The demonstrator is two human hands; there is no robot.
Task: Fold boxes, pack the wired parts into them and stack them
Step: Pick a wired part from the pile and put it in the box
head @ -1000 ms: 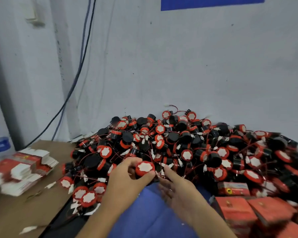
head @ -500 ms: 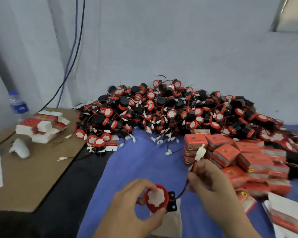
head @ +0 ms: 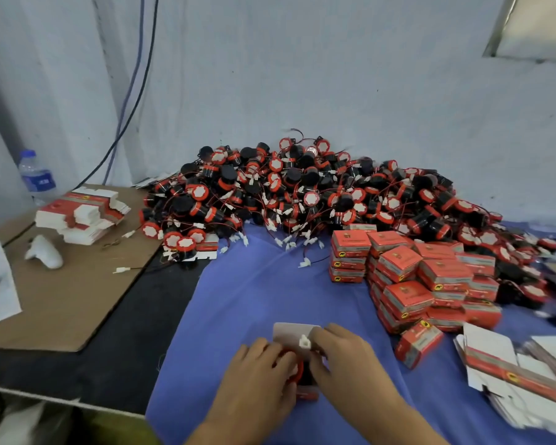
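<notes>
Now we grip part [head: 297, 370] with left hand [head: 257, 370] over open box [head: 286, 330], right hand [head: 344, 364] pinching its plug [head: 303, 342] high, likely so it tucks in without snagging.

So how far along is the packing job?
Done: a heap of closed red boxes sits at right. In hand: the left hand and right hand grip one wired part at an open box. Remaining: the big pile of loose parts and the flat boxes.
</notes>
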